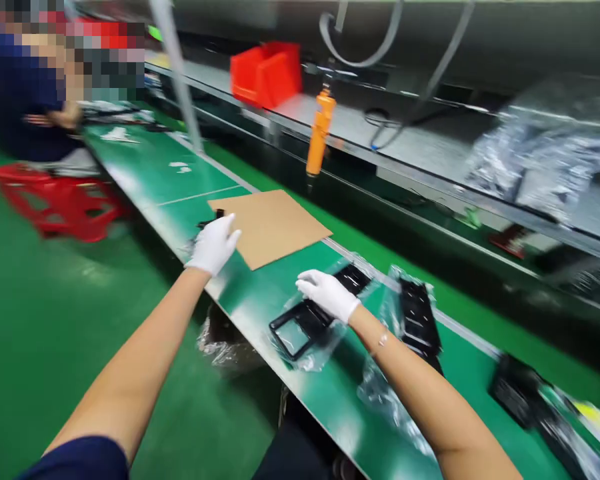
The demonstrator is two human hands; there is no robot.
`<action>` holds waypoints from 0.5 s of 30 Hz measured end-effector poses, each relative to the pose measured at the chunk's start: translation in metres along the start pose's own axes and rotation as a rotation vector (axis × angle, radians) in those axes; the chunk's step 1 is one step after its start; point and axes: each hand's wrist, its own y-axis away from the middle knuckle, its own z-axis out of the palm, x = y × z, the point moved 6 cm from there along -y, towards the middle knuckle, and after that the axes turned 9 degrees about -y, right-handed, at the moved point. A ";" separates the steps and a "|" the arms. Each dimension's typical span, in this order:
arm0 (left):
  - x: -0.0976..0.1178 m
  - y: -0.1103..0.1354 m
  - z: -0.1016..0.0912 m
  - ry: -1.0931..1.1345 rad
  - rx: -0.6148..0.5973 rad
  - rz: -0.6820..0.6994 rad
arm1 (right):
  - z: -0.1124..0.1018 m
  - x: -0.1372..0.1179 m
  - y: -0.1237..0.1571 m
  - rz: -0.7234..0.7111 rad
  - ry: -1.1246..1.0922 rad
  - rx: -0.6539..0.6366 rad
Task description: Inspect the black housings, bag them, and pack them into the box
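Note:
My left hand (pixel 214 245), in a white glove, is at the near edge of the cardboard sheet (pixel 280 227). Its thumb and forefinger are apart, with nothing visible between them. Just beyond it lies a small black part (pixel 219 215), mostly hidden by the hand, with clear plastic beside it. My gloved right hand (pixel 327 293) is over a black plastic frame (pixel 300 353) lying on a clear bag. Its fingers stretch out loosely to the left; whether they touch the frame I cannot tell. Another black slotted part (pixel 353 277) shows behind that hand.
Black parts (pixel 420 317) in clear bags lie right of my forearm on the green bench (pixel 250 313). An orange electric screwdriver (pixel 321 133) hangs over the back. Red bins (pixel 267 73) stand on the shelf. At far left a person sits on a red stool (pixel 80 213).

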 end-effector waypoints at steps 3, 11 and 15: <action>0.039 0.074 -0.018 0.363 0.089 0.128 | -0.080 0.011 0.107 -0.158 0.234 0.292; 0.180 0.225 -0.044 1.037 -0.452 0.247 | -0.204 0.150 0.284 0.314 0.097 0.878; 0.256 0.249 -0.035 1.154 -0.674 0.339 | -0.198 0.169 0.254 0.376 -0.133 0.763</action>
